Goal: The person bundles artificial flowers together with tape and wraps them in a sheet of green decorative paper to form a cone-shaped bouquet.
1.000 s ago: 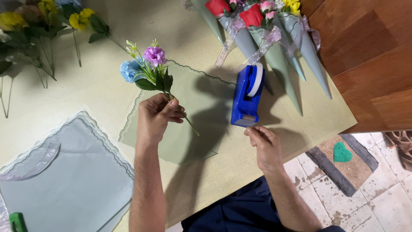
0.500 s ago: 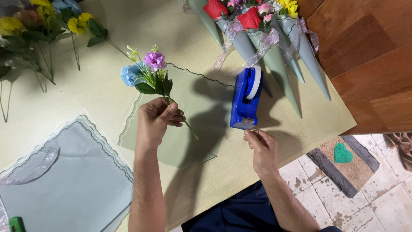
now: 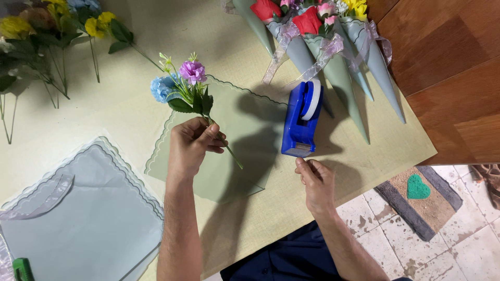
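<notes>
A small flower sprig is pinched by its stem in the left hand, above a scalloped green wrapping sheet on the desk. The right hand is held at the near end of a blue tape dispenser, fingers drawn together, possibly on tape, though none can be made out.

You are working over a matt, finely woven table covering. The tape dispenser is looking like glossy blue plastic, the scalloped wrapping sheet like smooth matt paper, the flowers like cloth.
</notes>
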